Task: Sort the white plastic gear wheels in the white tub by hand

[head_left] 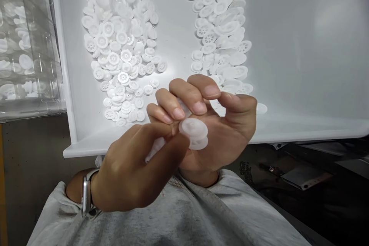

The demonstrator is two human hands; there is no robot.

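While the left hand (pixel 129 173) pinches nearly closed, overlapping white discs (pixel 196 127) sit at its fingertips: probably light, stiff, slippery; best gripped by rims. Right hand (pixel 221 138): fingers half-curled beyond them, contents unclear.

No readable writing
Small marks sit along the edge of a grey box (pixel 304 177), beyond the near edge of the white tray (pixel 173 15) toward its near right corner, but they are too small to read. Thin reddish lines show on the front of the grey shirt (pixel 138 223), below the middle of the tray's near edge; no letter or number can be made out in them.
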